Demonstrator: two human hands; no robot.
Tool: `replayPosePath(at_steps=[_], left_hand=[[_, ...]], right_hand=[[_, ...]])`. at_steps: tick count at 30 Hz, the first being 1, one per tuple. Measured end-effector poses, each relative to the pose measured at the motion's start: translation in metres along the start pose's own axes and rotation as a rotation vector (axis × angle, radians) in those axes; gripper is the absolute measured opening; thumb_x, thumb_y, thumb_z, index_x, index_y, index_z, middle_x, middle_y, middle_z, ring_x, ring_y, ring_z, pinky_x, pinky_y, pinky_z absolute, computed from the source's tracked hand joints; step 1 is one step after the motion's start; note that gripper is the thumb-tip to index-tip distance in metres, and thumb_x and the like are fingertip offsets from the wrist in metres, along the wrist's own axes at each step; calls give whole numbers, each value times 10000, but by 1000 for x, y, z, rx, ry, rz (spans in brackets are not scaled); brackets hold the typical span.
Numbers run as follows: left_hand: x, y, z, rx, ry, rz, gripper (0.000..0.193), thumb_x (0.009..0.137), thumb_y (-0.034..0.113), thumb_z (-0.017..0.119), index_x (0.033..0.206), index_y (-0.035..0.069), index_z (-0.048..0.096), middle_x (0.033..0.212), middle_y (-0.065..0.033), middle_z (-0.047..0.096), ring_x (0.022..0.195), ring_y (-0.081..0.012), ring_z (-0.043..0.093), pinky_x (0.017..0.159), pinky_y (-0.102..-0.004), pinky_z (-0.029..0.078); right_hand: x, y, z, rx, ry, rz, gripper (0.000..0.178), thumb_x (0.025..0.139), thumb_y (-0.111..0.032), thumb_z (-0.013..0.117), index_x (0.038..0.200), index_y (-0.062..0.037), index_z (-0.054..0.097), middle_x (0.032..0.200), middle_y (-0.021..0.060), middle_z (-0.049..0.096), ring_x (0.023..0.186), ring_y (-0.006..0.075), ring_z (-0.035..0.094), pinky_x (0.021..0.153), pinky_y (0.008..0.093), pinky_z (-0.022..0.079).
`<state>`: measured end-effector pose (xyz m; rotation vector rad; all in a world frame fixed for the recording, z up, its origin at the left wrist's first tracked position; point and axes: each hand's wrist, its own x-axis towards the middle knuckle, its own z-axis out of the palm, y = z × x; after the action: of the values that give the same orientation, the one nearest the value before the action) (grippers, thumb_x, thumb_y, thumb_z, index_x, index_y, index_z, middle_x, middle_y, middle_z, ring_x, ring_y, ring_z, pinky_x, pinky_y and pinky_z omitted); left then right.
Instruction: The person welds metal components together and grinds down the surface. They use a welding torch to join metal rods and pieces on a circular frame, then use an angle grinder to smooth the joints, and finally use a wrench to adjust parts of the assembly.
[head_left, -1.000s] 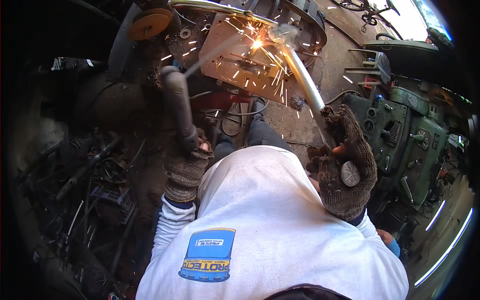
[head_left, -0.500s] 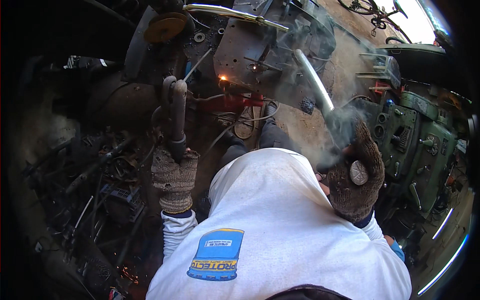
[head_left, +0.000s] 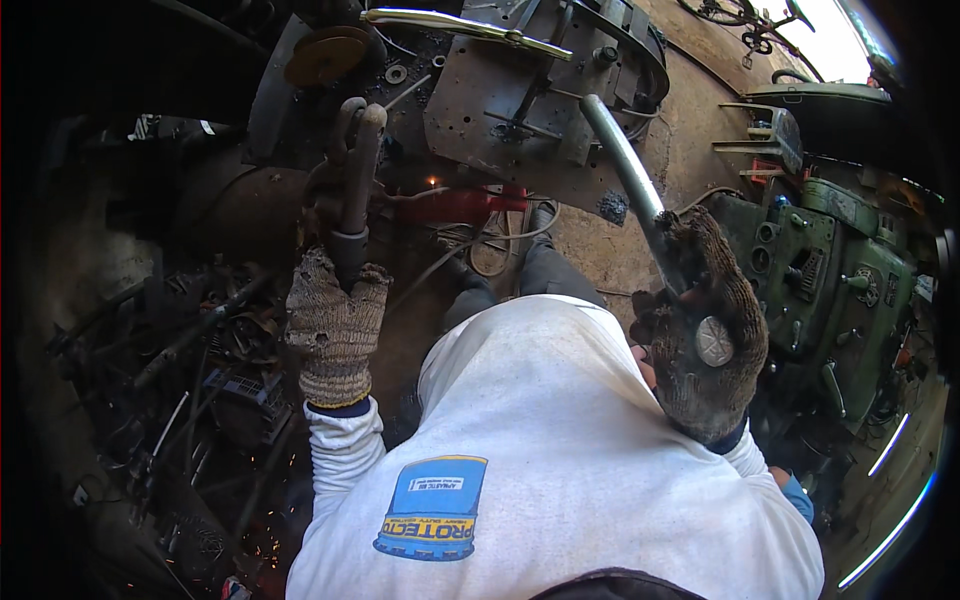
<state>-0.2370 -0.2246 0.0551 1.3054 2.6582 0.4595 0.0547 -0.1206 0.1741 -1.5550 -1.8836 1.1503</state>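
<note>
The left hand, in a knitted work glove, has its grip clamped on the lower end of a dark lever handle. The handle goes up from the fist, a little tilted, and its rounded top ends near a rusty orange disc. The right hand, also gloved, has its grip closed around a grey metal pipe. The pipe leaves the top of this fist and runs up and to the left, and its curved far end lies over a rusty steel plate with small holes. Between the two hands, lower, a red part shows a small glowing spot just beside it. A green machine stands to the right of the right hand. Scrap metal lies on the left.
</note>
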Motion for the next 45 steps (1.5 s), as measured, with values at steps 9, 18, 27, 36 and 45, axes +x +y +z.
replayPosePath(at_steps=[9,18,27,36,45], left_hand=[[-3,7,-21,52,-103,84,449,671,274,761,1044,64,627,892,-160,658,797,-351,668,695,-442,557],[9,3,-23,116,-148,-89,459,735,319,735,1087,53,609,919,-172,658,831,-362,663,727,-462,547],[17,4,-20,220,-110,33,430,760,312,717,1071,34,615,973,-163,653,865,-343,666,724,-445,557],[17,10,-23,114,49,212,384,818,297,654,1099,42,595,863,-154,652,742,-301,663,636,-411,552],[11,-10,-15,221,34,271,520,817,363,678,1220,59,554,975,-168,651,830,-326,672,681,-448,569]], right_hand=[[12,-3,0,114,-35,127,569,765,35,668,1315,-42,545,808,83,647,719,168,636,681,316,515],[6,-3,1,85,-5,74,555,763,23,673,1301,-37,551,802,85,644,713,171,629,683,318,509],[4,1,-3,-6,-14,56,542,758,15,683,1284,-32,559,815,83,643,739,167,618,707,307,499],[6,-4,-2,74,33,25,328,809,71,625,1123,-11,584,943,52,615,812,117,600,682,238,493],[17,-10,-1,-108,59,-222,403,761,62,667,1153,1,593,852,64,610,750,151,607,652,300,490]])
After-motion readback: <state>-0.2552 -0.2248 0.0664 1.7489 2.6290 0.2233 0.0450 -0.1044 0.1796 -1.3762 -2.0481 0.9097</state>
